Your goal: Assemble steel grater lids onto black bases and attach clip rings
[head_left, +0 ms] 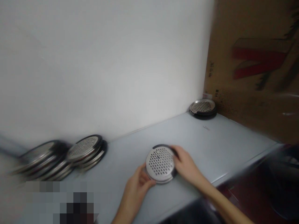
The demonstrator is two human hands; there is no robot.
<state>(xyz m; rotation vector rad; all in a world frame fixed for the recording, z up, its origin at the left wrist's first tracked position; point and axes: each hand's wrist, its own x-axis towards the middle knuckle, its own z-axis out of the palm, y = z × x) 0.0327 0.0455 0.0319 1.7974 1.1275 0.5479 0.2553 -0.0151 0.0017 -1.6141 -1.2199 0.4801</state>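
Between my two hands is a round metal grater disc (160, 163), silvery and full of small slots, with a black rim along part of its edge. My left hand (137, 183) grips its lower left edge, thumb across the near side. On the upper right, my right hand (183, 160) has its fingers closed around the black rim. The disc is tilted toward me over the grey table (177, 133). Whether it touches the tabletop, I cannot tell.
Stacks of similar discs lean at the left, one nearer (46, 161) and blurred, another beside it (86, 149). A further stack (203, 107) sits in the far right corner by a large cardboard box (252, 102). A small thin piece (206, 127) lies before that stack. A white wall (116, 62) rises behind.
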